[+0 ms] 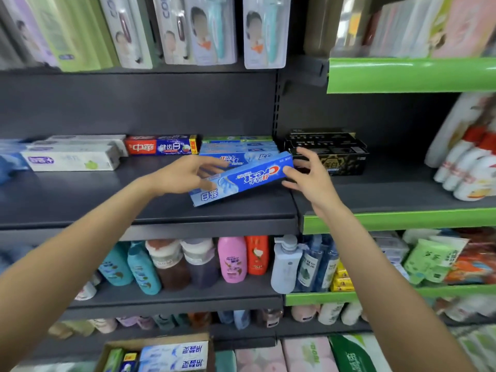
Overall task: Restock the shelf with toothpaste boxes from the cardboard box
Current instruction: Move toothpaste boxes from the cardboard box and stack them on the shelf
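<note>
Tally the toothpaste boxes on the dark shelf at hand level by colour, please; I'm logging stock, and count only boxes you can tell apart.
Blue boxes: 3, one held by both hands, two stacked behind it
White boxes: 2
Red and blue box: 1
Total: 6, though hidden ones may lie behind.

Dark grey metal shelving [150,210] on the left, backed by a grey panel [134,103]. Green-edged shelves [402,76] on the right. Perforated upright [276,108] between the two bays. Even, probably overhead, store lighting.
</note>
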`<state>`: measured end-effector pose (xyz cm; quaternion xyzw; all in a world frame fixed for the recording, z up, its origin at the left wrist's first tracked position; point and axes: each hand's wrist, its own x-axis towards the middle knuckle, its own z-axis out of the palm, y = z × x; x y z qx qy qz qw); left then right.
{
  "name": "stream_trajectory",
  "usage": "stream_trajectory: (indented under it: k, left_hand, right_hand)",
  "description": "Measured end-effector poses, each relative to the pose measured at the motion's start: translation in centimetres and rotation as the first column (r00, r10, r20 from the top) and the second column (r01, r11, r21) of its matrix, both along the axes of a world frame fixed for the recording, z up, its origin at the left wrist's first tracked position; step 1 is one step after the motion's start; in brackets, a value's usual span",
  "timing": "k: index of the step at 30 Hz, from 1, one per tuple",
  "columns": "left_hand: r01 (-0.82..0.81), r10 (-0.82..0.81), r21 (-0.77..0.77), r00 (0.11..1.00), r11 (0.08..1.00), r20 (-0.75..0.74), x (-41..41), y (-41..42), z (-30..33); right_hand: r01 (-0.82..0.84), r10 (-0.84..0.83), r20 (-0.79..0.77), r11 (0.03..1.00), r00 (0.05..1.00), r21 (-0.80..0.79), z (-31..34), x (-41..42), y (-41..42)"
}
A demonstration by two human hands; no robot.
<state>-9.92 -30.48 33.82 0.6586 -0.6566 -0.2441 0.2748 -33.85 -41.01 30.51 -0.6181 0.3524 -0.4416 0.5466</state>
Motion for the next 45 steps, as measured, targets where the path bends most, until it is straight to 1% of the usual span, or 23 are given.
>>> stream_trajectory:
  k: [3,4,6,8,9,12,14,15,17,19,20,21,23,26,28,30,33,35,37,39,41,43,45]
  left_hand:
    - [0.019,-0.020,0.043,1.000,0.999,0.015,0.7,-0.4,0.5]
    - [0.017,-0.018,0.040,0.999,0.999,0.026,0.7,-0.6,0.5]
    - [0.000,0.000,0.011,1.000,1.000,-0.005,0.5,-0.7,0.5]
    - [-0.054,0.050,-0.024,0.989,0.998,-0.139,0.1,-0.7,0.1]
    - [-0.090,0.078,-0.035,0.963,0.995,-0.259,-0.5,-0.7,-0.2]
    - [-0.181,0.133,-0.027,0.807,0.983,-0.576,-3.3,-0.9,-1.8]
    - [-0.166,0.100,-0.033,0.724,0.986,-0.682,-5.2,-1.2,-3.0]
    - [-0.146,0.071,-0.052,0.725,0.988,-0.685,-5.8,-1.2,-3.5]
    - [-0.142,0.065,-0.099,0.833,0.985,-0.550,-5.8,-0.9,-3.6]
    - [-0.226,0.185,-0.194,0.960,0.955,-0.209,-4.4,-0.8,-3.3]
    - [-0.258,0.262,-0.243,0.965,0.935,-0.015,-3.6,-0.8,-3.2]
    - [-0.268,0.315,-0.266,0.937,0.926,0.150,-2.8,-0.7,-3.3]
    - [-0.269,0.342,-0.235,0.866,0.934,0.365,-1.4,-0.8,-3.9]
    - [-0.253,0.312,-0.182,0.791,0.950,0.526,-0.4,-0.9,-4.9]
    - [-0.234,0.302,-0.193,0.790,0.953,0.534,-0.2,-1.1,-5.1]
    - [-0.226,0.311,-0.225,0.805,0.948,0.505,-0.3,-0.9,-4.9]
    - [-0.218,0.353,-0.343,0.844,0.914,0.404,-0.7,0.8,-4.5]
    - [-0.248,0.402,-0.466,0.875,0.849,0.267,-1.0,3.5,-4.4]
    - [-0.300,0.422,-0.573,0.902,0.763,0.089,-1.1,7.0,-5.1]
    - [-0.347,0.383,-0.645,0.919,0.681,-0.090,-0.5,11.1,-7.0]
    - [-0.393,0.355,-0.666,0.913,0.634,-0.201,0.9,15.2,-10.1]
    - [-0.401,0.347,-0.616,0.913,0.677,-0.213,3.1,19.3,-14.1]
    - [-0.396,0.347,-0.448,0.918,0.802,-0.192,6.2,23.2,-18.8]
  right_hand:
    - [-0.048,0.036,-0.140,0.995,0.990,-0.084,0.2,0.6,-0.6]
    - [-0.048,0.032,-0.149,0.994,0.988,-0.102,0.2,0.8,-0.6]
    - [-0.014,0.008,-0.087,0.997,0.996,-0.074,0.0,1.3,-0.8]
    - [-0.036,0.036,0.007,0.999,0.999,0.006,-0.2,1.8,-0.7]
    - [-0.081,0.080,0.017,0.996,0.997,0.039,-0.3,2.2,-0.6]
    - [-0.262,0.267,-0.057,0.961,0.962,0.084,0.2,3.7,0.4]
    - [-0.305,0.299,-0.138,0.952,0.944,-0.027,0.5,4.8,0.3]
    - [-0.303,0.278,-0.195,0.946,0.941,-0.116,0.7,5.2,-0.1]
    - [-0.324,0.216,-0.343,0.898,0.914,-0.299,1.3,5.4,-1.4]
    - [-0.395,0.106,-0.526,0.787,0.844,-0.474,2.2,5.7,-2.6]
    - [-0.446,0.055,-0.599,0.722,0.799,-0.528,2.5,6.1,-3.2]
    - [-0.499,0.009,-0.660,0.662,0.751,-0.559,2.5,6.6,-3.8]
    - [-0.577,-0.133,-0.758,0.569,0.638,-0.586,2.1,7.9,-4.9]
    - [-0.604,-0.392,-0.798,0.522,0.458,-0.602,1.5,9.3,-6.1]
    - [-0.566,-0.469,-0.771,0.525,0.431,-0.636,1.3,9.3,-5.9]
    - [-0.503,-0.478,-0.725,0.523,0.496,-0.688,0.8,9.2,-4.6]
    - [-0.372,-0.374,-0.593,0.516,0.713,-0.772,-0.7,9.0,0.1]
    - [-0.292,-0.322,-0.486,0.497,0.812,-0.817,-1.9,8.8,4.6]
    - [-0.219,-0.283,-0.414,0.529,0.865,-0.819,-3.5,8.5,9.2]
    - [-0.204,-0.210,-0.408,0.616,0.888,-0.761,-5.6,8.5,13.8]
    - [-0.247,-0.133,-0.451,0.684,0.883,-0.686,-8.4,9.2,17.9]
    - [-0.334,-0.052,-0.540,0.735,0.840,-0.590,-12.0,10.6,21.2]
    - [-0.438,0.038,-0.668,0.782,0.743,-0.443,-16.2,12.4,23.9]
